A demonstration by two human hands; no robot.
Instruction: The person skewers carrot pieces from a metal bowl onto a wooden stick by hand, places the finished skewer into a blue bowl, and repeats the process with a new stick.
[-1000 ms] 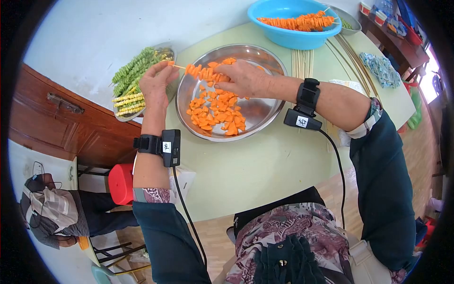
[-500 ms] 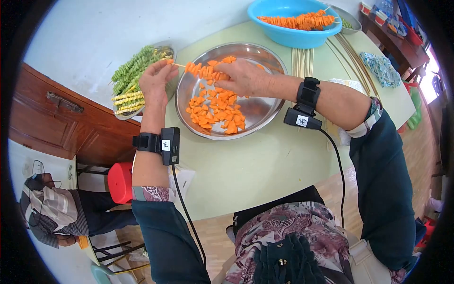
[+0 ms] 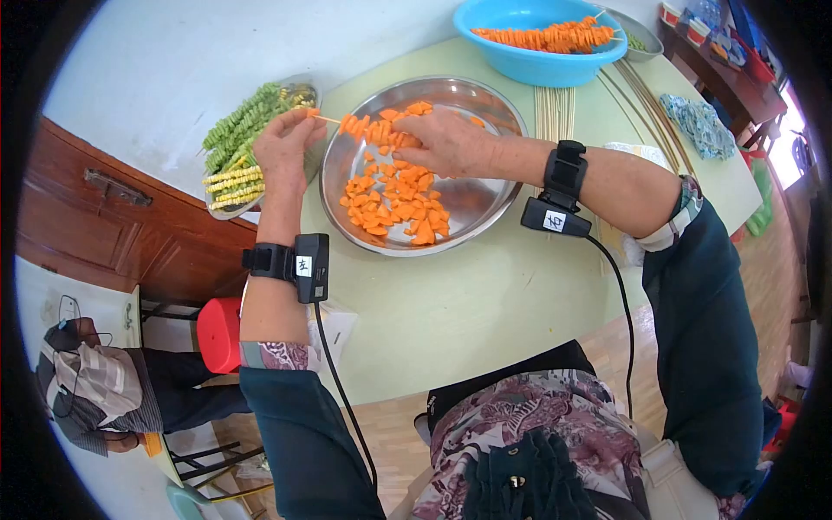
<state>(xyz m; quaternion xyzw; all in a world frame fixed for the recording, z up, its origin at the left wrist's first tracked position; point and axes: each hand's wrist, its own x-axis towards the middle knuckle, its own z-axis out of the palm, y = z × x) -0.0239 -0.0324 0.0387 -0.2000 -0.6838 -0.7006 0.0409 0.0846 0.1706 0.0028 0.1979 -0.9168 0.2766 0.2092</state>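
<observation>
A wooden skewer [image 3: 326, 119] threaded with orange carrot slices [image 3: 366, 130] spans my two hands above a steel basin [image 3: 481, 212]. My left hand [image 3: 284, 149] pinches its left end, where a bit of carrot shows at the fingertips. A short bare length of stick lies between that hand and the row of slices. My right hand [image 3: 446, 143] is closed around the right part of the row, hiding the rest of the skewer. Loose carrot pieces [image 3: 399, 199] lie in the basin below.
A blue basin [image 3: 494, 61] with loaded carrot skewers [image 3: 555, 38] stands at the back. Bare skewers [image 3: 555, 113] lie in front of it. Green vegetable skewers [image 3: 238, 130] fill a tray at left. Another person [image 3: 95, 381] is at lower left, near a red stool [image 3: 220, 334].
</observation>
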